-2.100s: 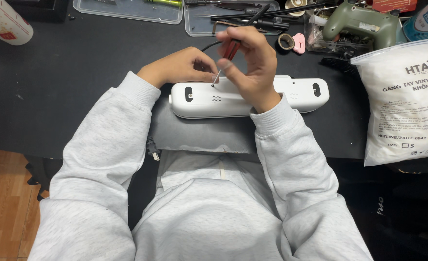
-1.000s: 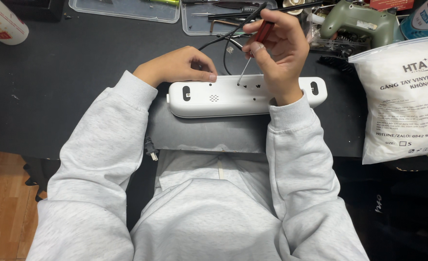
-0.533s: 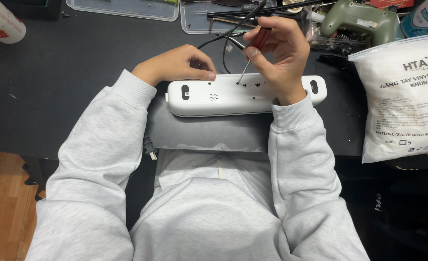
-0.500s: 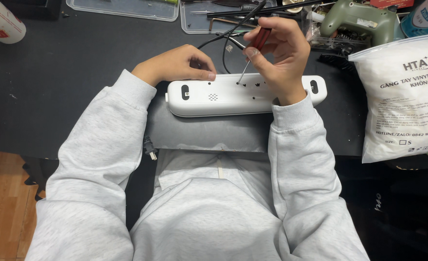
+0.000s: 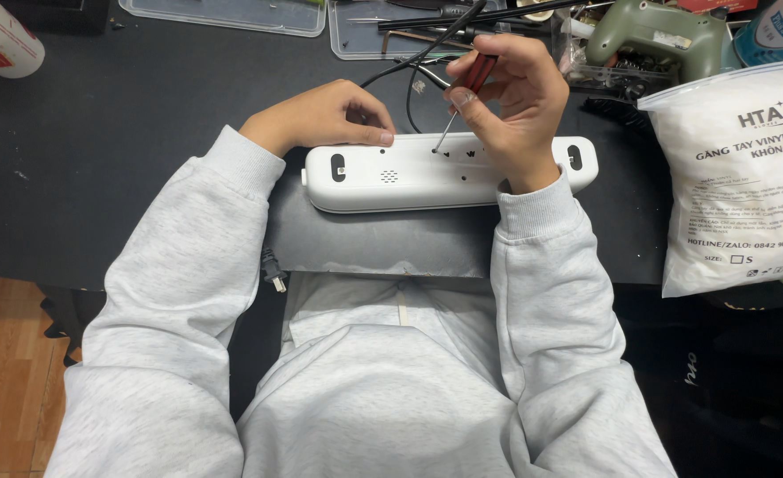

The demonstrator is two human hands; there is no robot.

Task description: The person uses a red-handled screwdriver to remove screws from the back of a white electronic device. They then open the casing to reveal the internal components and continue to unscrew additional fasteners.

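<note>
A long white plastic casing (image 5: 427, 173) lies flat on the dark counter (image 5: 126, 133), near its front edge. The left hand (image 5: 320, 115) rests curled on its far edge. The right hand (image 5: 511, 97) grips a red-handled screwdriver (image 5: 462, 93), tip on the casing. Beyond lie clear trays (image 5: 223, 13).

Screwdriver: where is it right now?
Head view, upper middle: the screwdriver is in the right hand, its tip at a hole on the white power strip, right of the left hand.

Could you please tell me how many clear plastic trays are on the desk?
2: one clear tray at the top centre-left, another just right of it, both cut off by the frame.
</note>
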